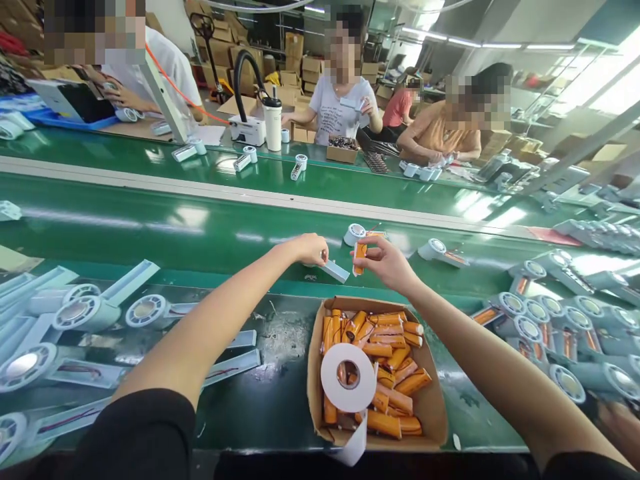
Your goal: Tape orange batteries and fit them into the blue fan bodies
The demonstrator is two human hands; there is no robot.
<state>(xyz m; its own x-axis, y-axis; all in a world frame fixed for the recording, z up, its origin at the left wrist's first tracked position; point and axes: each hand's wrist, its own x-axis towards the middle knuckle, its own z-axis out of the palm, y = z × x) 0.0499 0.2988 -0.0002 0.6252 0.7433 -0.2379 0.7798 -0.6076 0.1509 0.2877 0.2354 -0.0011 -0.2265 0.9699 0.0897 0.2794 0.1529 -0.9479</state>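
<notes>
My left hand [311,248] is closed around a pale blue fan casing [334,270], whose handle sticks out to the right. Close beside it, my right hand [384,261] pinches an orange battery cell [359,257] upright between thumb and fingers. Both hands hover above the near edge of the green conveyor belt [200,227]. Just below them a cardboard box [431,407] holds several orange battery cells [395,353], with a roll of white tape [349,377] lying on top.
Several pale blue fan casings lie at my left [80,310] and are piled at my right [550,320]. Two more casings [440,252] rest on the belt. Across the belt, several people sit working behind a white tumbler [273,123] and cardboard boxes.
</notes>
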